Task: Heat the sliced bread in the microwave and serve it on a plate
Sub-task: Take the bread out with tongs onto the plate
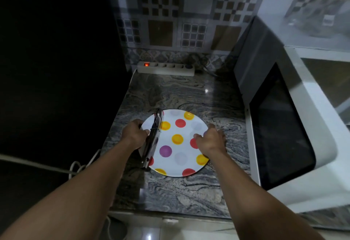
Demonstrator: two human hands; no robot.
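Round, glossy polka-dot plate (171,164) is set centre frame on veined granite tabletop (180,192). Steel tongs (154,139) are gripped by left hand (135,132); the plate's right rim is held by curled right hand (210,141) fingers. White microwave (280,135) is noted right.

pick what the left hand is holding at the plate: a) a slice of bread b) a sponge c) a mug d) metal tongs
d, the left hand grips shiny metal tongs that lie along the left edge of the dotted plate; no bread is on the plate.
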